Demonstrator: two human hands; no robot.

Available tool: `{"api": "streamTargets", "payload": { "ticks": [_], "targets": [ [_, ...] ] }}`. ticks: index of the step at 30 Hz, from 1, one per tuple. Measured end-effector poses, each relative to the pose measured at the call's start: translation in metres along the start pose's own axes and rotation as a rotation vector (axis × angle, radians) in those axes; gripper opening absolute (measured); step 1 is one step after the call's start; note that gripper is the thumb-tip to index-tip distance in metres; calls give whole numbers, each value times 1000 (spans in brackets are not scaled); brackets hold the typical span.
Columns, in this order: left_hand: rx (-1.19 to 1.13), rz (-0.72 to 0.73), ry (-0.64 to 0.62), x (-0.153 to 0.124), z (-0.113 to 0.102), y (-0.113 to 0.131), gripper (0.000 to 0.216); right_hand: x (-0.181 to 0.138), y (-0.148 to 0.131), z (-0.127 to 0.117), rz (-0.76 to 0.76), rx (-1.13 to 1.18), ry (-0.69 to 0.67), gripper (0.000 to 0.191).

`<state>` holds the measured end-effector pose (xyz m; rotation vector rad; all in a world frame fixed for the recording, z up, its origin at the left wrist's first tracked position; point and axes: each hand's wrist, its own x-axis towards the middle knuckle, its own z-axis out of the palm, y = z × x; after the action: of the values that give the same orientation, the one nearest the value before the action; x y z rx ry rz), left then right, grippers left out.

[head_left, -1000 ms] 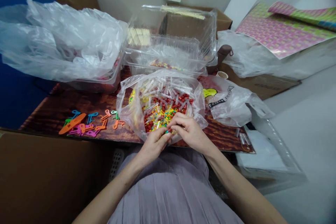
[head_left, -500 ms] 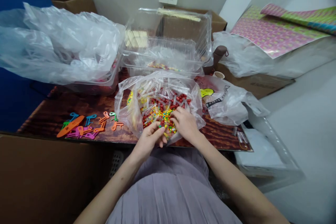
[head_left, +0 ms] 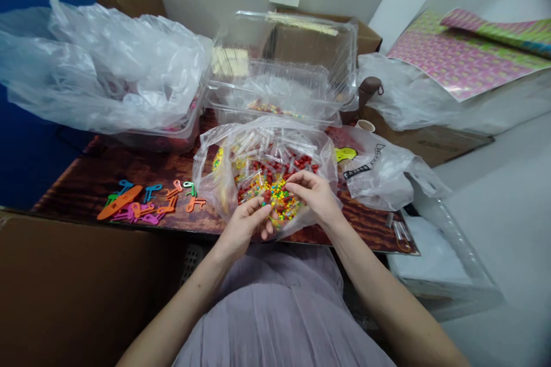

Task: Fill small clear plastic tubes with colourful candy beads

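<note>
A clear plastic bag (head_left: 206, 166) lies open on the dark wood-grain table (head_left: 146, 166). Inside it are clear tubes (head_left: 275, 140), small red pieces (head_left: 301, 165) and many tiny coloured beads (head_left: 282, 195) in yellow, green, blue and orange. At the bag's near edge is my left hand (head_left: 247, 221), thumb and forefinger pinched together; whatever sits between them is too small to make out. My right hand (head_left: 316, 195) hovers over the beads from the right, its thumb and fingertips also brought together, with their content hidden.
Orange, blue, green and pink plastic clips (head_left: 161, 200) lie at the left. Behind the bag stands a clear plastic box (head_left: 279, 106); a bag-covered bin (head_left: 189, 132) is at the back left. To the right are a printed plastic bag (head_left: 379, 169), a paper cup (head_left: 365, 125) and several loose tubes (head_left: 401, 232).
My right hand has lifted slightly and drawn away to the right from the beads and my left hand. My left hand stays nearly in place. The view has shifted a little.
</note>
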<state>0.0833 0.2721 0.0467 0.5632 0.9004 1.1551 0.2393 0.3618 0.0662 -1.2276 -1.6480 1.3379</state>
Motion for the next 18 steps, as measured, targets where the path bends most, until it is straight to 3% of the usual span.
{"api": "streamTargets", "payload": {
  "ticks": [2, 5, 12, 18],
  "targets": [
    [-15, -6, -33, -1, 2, 1, 34, -4, -9, 4, 118, 187, -69, 25],
    [-39, -18, -40, -2, 4, 3, 34, -10, -16, 9, 177, 279, -136, 28],
    [-17, -61, -38, -7, 4, 4, 35, -11, -21, 3, 171, 243, -297, 29],
    [17, -4, -19, -7, 7, -2, 34, -13, -18, 6, 140, 201, -303, 29]
  ]
}}
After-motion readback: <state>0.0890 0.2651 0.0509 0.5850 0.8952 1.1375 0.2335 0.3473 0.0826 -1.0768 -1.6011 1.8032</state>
